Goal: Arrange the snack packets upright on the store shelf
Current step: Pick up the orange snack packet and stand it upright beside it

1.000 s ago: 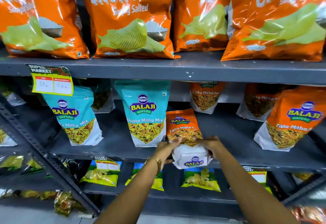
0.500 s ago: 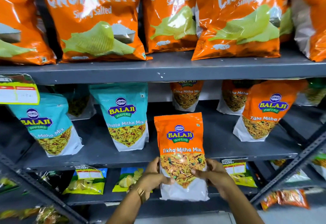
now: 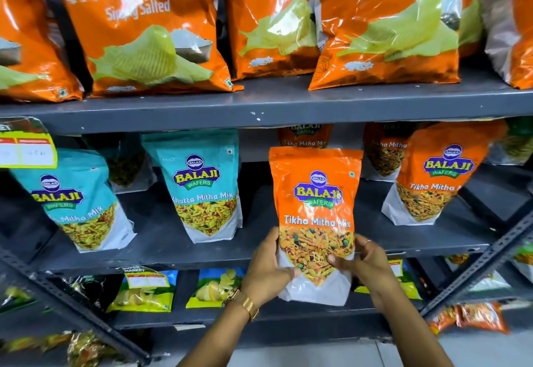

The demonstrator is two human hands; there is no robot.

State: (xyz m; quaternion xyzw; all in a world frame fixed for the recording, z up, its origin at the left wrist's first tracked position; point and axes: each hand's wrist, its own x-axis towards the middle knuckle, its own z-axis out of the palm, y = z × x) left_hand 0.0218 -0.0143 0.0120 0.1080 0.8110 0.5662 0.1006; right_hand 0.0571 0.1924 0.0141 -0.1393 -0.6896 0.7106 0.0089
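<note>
At the front edge of the middle shelf (image 3: 161,251), I grip the orange packet (image 3: 315,208) upright with my left hand (image 3: 266,273) at 9 o'clock and right hand (image 3: 364,262) at 3, judging that next I set its base down between the teal packet (image 3: 206,190) and the standing orange packet (image 3: 432,182).

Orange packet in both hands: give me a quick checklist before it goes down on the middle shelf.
1. Grip: left hand and right hand both hold the orange packet low down: ok.
2. Packet upright, label facing out: ok.
3. Free gap on the middle shelf beside the teal packet: ok.
4. Base resting on the shelf: not ok, it hangs below the edge.
5. Base flat enough to stand: cannot tell.
</note>
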